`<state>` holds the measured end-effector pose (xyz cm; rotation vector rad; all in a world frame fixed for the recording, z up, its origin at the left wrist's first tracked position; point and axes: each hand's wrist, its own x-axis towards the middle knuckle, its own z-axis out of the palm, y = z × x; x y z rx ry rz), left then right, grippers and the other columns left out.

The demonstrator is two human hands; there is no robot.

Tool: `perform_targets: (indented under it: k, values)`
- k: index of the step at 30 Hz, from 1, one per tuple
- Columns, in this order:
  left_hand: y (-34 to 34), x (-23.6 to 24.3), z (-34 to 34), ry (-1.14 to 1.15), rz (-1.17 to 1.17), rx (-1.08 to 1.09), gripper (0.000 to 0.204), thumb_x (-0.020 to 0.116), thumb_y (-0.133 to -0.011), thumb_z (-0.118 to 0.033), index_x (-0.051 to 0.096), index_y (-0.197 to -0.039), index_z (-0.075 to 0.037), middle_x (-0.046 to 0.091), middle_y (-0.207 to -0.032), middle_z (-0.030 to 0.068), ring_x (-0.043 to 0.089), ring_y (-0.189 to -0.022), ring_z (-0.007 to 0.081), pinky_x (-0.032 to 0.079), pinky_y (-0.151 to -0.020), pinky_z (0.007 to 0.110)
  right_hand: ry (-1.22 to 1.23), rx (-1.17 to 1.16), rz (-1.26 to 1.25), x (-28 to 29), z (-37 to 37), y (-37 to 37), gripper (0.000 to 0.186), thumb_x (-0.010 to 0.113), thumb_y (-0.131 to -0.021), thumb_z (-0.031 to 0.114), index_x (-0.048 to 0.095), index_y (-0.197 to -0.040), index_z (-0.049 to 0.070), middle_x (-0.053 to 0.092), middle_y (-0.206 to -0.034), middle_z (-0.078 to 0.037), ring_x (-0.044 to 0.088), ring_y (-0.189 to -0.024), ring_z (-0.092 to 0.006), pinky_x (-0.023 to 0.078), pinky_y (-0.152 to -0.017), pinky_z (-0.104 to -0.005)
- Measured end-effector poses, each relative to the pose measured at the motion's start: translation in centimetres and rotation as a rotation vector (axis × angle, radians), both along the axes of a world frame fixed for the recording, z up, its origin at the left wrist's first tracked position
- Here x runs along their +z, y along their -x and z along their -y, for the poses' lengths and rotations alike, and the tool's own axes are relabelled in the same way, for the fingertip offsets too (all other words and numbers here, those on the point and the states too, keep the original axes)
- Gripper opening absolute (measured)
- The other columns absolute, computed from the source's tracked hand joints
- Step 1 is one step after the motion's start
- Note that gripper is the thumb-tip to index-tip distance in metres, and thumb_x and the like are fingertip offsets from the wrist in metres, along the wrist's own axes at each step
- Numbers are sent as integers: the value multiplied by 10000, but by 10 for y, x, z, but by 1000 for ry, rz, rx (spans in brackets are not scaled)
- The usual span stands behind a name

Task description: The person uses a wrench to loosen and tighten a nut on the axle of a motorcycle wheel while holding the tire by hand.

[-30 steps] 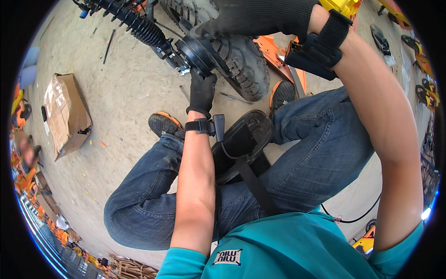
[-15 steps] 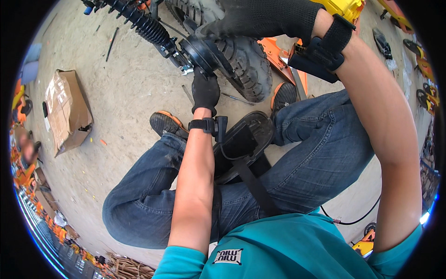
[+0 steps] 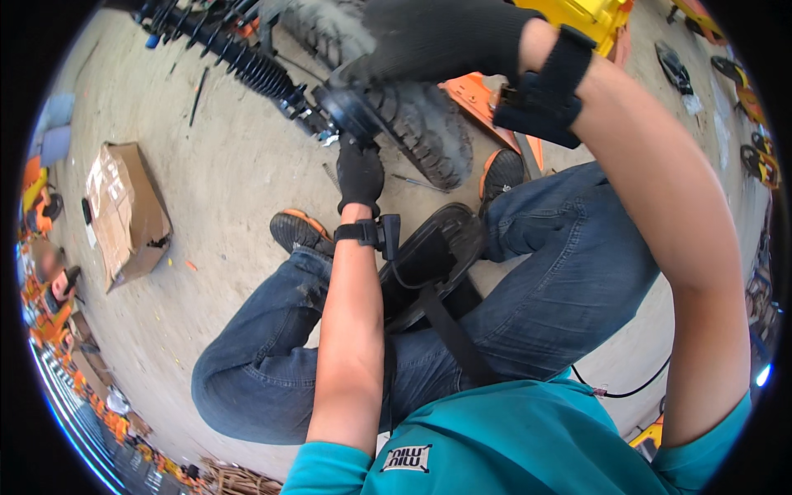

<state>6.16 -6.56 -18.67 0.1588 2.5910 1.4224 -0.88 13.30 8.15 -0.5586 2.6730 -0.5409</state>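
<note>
A wheel with a knobby black tyre (image 3: 425, 124) stands tilted at the top middle, a round black hub (image 3: 351, 111) on its near left side. My left hand (image 3: 360, 175), in a black glove, is closed at the hub's lower edge; its fingertips are hidden there. Over the top of the wheel reaches my right hand (image 3: 445, 41), also in a black glove, closed on the tyre and hub side; motion smears its fingers. A black coil-spring shock absorber (image 3: 239, 62) runs from the upper left down to a silver metal fitting (image 3: 328, 136) by the hub.
Beyond my left foot lies a worn cardboard box (image 3: 128, 210). A thin rod (image 3: 419, 182), a small spring (image 3: 331, 173) and a dark bar (image 3: 198, 96) rest on the concrete floor. Orange panels (image 3: 474, 99) and a yellow part (image 3: 582, 21) are behind the wheel. A black padded seat (image 3: 433, 256) sits between my legs.
The view has shifted slightly. My right hand and wrist have moved a little left along with the wheel; my left hand stays at the hub's lower edge.
</note>
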Motion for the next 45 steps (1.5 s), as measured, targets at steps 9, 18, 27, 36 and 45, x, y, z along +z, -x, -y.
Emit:
perform_targets:
  k: [9,18,27,36,45]
  values:
    - [21,-19,66,-380,339,63,177,675,-845,-70,680,-1009,-6,678,-1024,165,642,-913,248,504,-846,374,-27,36,17,-13,13,31,550,590,-858,519,730,-1050,23,701,-1084,-198,670,-1003,-324,497,-914,-414]
    - [38,18,81,-33,-164,-123,123,666,-917,-106,642,-987,-8,669,-924,134,659,-908,292,568,-806,369,-77,308,-336,-48,-24,93,326,536,-893,258,747,-1001,36,722,-1017,-200,715,-918,-291,553,-809,-393]
    - [49,6,90,271,-481,-352,116,654,-924,-113,623,-1002,-33,674,-942,108,677,-873,252,579,-783,367,-250,-284,220,10,-22,47,359,496,-916,243,743,-948,-16,739,-860,-172,733,-740,-251,575,-691,-384]
    - [55,-9,95,-395,229,4,102,612,-969,-131,616,-976,-29,677,-934,67,672,-858,171,589,-778,317,8,15,77,9,-40,35,319,502,-900,184,741,-951,-20,738,-890,-182,735,-768,-256,571,-697,-384]
    - [49,-7,81,-90,-74,-227,199,520,-1018,-182,553,-1116,-12,669,-1005,128,684,-933,228,589,-831,364,-188,-65,-131,-22,-72,48,380,542,-859,313,742,-968,9,704,-1006,-226,690,-965,-341,522,-845,-434]
